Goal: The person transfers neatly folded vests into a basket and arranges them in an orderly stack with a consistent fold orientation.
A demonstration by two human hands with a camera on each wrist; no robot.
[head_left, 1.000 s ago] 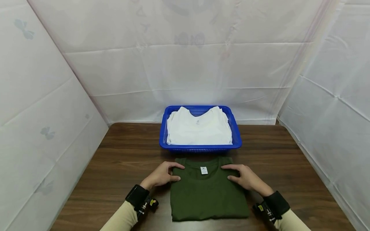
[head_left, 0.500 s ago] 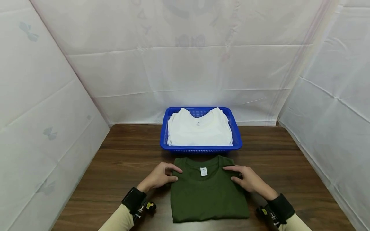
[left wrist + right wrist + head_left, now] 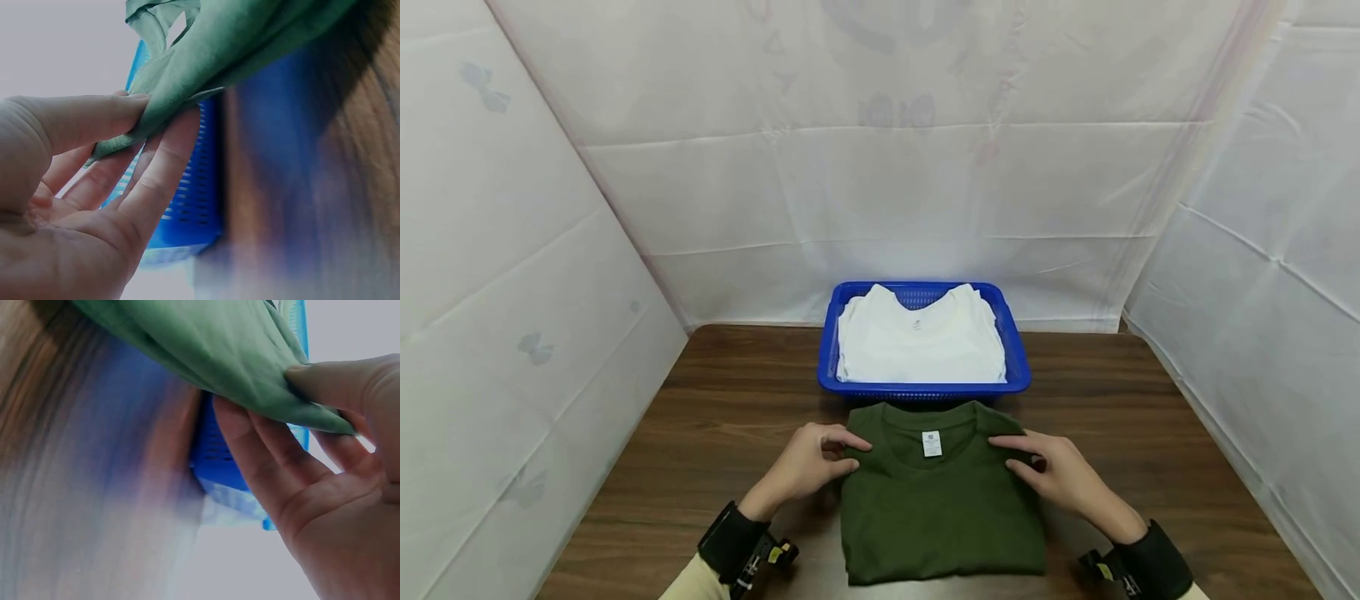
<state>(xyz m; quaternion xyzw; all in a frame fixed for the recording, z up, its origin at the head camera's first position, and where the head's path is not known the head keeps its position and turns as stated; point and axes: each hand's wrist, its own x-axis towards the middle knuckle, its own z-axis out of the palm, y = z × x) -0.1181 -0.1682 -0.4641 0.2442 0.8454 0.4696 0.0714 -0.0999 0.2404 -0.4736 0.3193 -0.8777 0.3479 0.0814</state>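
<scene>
A folded dark green T-shirt (image 3: 940, 525) with a white neck label (image 3: 932, 443) is spread in front of me, its collar toward the basket. At its left shoulder my left hand (image 3: 808, 458) pinches the side edge, thumb above and fingers underneath. My right hand (image 3: 1060, 471) grips the opposite shoulder the same way. Both wrist views show the green cloth (image 3: 206, 56) raised off the table, with finger undersides visible below it. In the right wrist view the cloth (image 3: 206, 350) sags between thumb and fingers.
Just beyond the shirt stands a blue plastic basket (image 3: 925, 389) holding folded white T-shirts (image 3: 921, 346). The brown wooden table (image 3: 737, 400) meets white sheet walls (image 3: 880, 183) at the back and sides.
The shirt's shoulder end has lifted and looks slightly larger and wider. Both hands have shifted a little apart along with it. The basket stays where it was.
</scene>
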